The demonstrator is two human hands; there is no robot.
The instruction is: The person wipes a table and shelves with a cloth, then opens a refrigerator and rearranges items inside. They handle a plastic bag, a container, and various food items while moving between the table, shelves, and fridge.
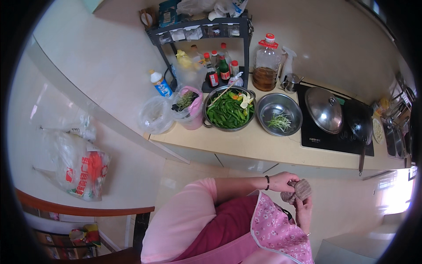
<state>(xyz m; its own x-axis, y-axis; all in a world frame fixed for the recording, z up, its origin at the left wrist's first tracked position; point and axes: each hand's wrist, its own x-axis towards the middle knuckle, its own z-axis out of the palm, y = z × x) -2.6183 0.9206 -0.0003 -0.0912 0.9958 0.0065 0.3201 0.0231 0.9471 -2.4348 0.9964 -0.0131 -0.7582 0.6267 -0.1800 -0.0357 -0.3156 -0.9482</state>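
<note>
A crumpled brown cloth [302, 188] is bunched up between both hands, in front of the pink floral apron [277, 222]. My left hand [284, 182], with a dark beaded bracelet on the wrist, pinches it from the left side. From below, my right hand [303, 208] grips the same cloth with the thumb up against it. Both hands are on the near side of the counter, over the floor. On the counter [230, 145] stand a steel pot [205, 114] heaped with cut green peppers [227, 110] and a steel bowl [263, 114] holding shredded pale-green vegetable [279, 122].
A black cooktop [316, 140] carries a domed steel lid [324, 109] and a dark wok [357, 122], its handle jutting past the counter edge. Behind are an oil jug [266, 72] and a rack [245, 49] with bottles. Bag-lined bins [155, 115] stand left; a wooden railing [99, 211] runs lower left.
</note>
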